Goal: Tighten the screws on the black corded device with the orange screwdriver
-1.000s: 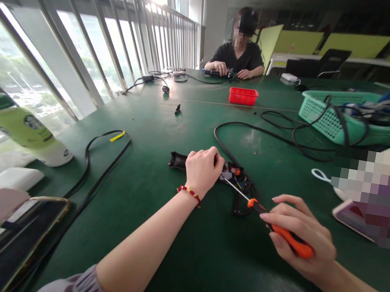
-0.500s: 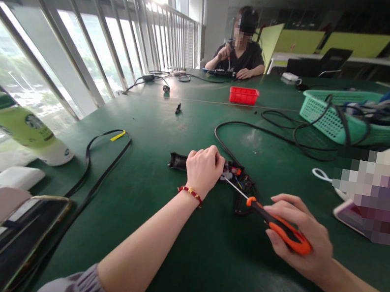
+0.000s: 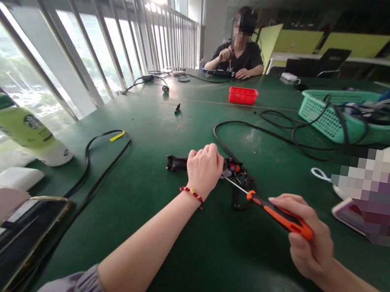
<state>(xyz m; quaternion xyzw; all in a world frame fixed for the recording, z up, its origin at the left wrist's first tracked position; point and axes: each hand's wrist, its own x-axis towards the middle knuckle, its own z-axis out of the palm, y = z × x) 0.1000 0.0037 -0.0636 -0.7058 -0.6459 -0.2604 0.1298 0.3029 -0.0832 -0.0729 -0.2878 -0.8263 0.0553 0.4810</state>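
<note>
Near the middle of the green table (image 3: 173,232) lies a black device (image 3: 176,163) with exposed coloured wires and a black cable. My left hand (image 3: 205,167) is wrapped over its middle, hiding part of it. In my right hand (image 3: 308,240) is an orange and black screwdriver (image 3: 280,217), gripped by the handle. The screwdriver's shaft points left into the opened part of the device, close beside my left fingers; where exactly its tip rests is hard to make out.
A teal basket (image 3: 324,119) of tools stands at the back right, with a red tray (image 3: 243,95) left of it. Across the table sits a person (image 3: 238,56). A bottle (image 3: 21,129), a phone (image 3: 6,244) and a strap (image 3: 92,188) lie left.
The screwdriver's handle has turned about its axis, and my right fingers have shifted back along it. The device has tilted slightly under my left hand.
</note>
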